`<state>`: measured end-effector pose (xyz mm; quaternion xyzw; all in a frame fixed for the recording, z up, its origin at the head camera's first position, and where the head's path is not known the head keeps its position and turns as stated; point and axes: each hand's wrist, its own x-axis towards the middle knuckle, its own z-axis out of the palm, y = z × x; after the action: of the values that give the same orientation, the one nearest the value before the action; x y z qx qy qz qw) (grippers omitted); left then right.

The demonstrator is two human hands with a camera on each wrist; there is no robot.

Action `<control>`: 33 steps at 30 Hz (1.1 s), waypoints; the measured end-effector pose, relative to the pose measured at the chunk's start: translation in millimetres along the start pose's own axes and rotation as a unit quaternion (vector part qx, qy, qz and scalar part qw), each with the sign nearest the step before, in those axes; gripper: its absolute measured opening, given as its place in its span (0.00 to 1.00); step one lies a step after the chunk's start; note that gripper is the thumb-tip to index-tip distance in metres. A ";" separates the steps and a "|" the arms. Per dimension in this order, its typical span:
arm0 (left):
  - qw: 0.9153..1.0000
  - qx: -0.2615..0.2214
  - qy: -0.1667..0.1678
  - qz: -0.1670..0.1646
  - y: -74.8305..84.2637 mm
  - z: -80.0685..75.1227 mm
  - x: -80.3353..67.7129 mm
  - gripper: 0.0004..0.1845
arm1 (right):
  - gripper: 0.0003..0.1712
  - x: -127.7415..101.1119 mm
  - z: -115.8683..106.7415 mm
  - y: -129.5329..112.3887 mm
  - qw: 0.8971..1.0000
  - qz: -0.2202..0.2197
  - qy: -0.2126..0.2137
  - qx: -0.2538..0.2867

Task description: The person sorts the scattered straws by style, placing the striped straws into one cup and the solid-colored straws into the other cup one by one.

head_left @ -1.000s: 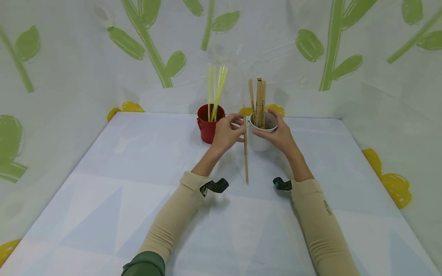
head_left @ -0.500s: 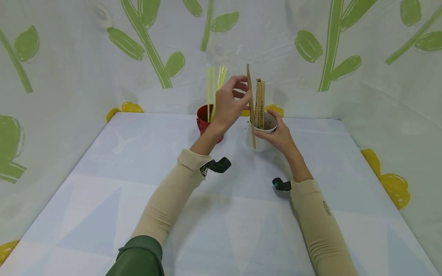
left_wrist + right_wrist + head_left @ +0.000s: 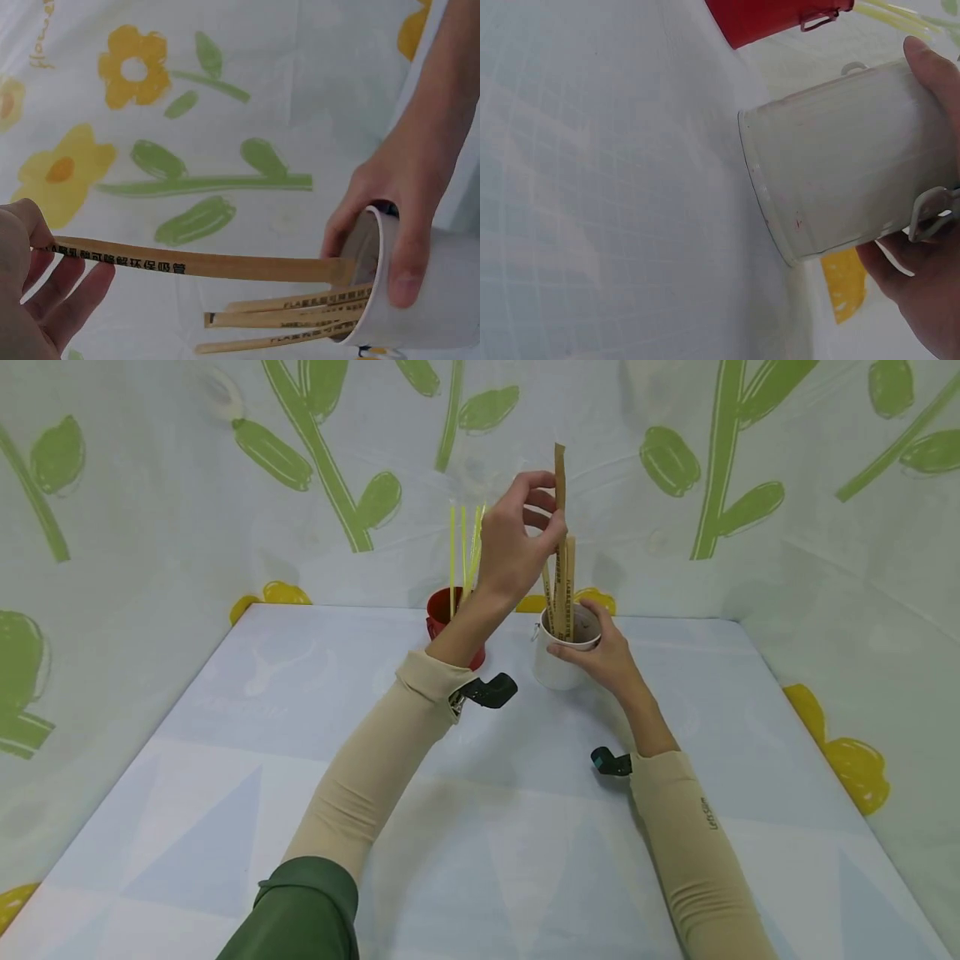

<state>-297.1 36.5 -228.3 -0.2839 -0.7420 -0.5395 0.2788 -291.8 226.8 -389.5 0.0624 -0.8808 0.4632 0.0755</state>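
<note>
Head view: a pale patterned surface (image 3: pixel 225 760) sits inside fabric walls printed with green stems. At upper centre my left hand (image 3: pixel 517 547) pinches a flat paper-wrapped straw (image 3: pixel 559 485), held upright with its lower end at the white cup (image 3: pixel 558 664); I judge insertion under way, not finished.

Left wrist view: three wrapped straws (image 3: pixel 292 319) already stand in the cup.

Right wrist view: my right hand (image 3: pixel 930 247) grips the smooth cylindrical cup; a glossy red bucket (image 3: pixel 772 19) stands beside it, top centre.

White cloth walls (image 3: pixel 150 485) w/ green stems & yellow flowers, pale blue-white table (image 3: pixel 225 760) w/ triangle print, even light
</note>
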 end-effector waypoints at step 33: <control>0.993 0.040 -0.062 -0.094 -61.4 55.0 -50.3 0.16 | 0.57 -0.8 0.3 2.6 1.000 -0.016 0.002 0.000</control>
<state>-313.0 67.4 -318.4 -0.2344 -0.8022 -0.5146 0.1916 -291.5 228.0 -391.9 0.0757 -0.8796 0.4620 0.0844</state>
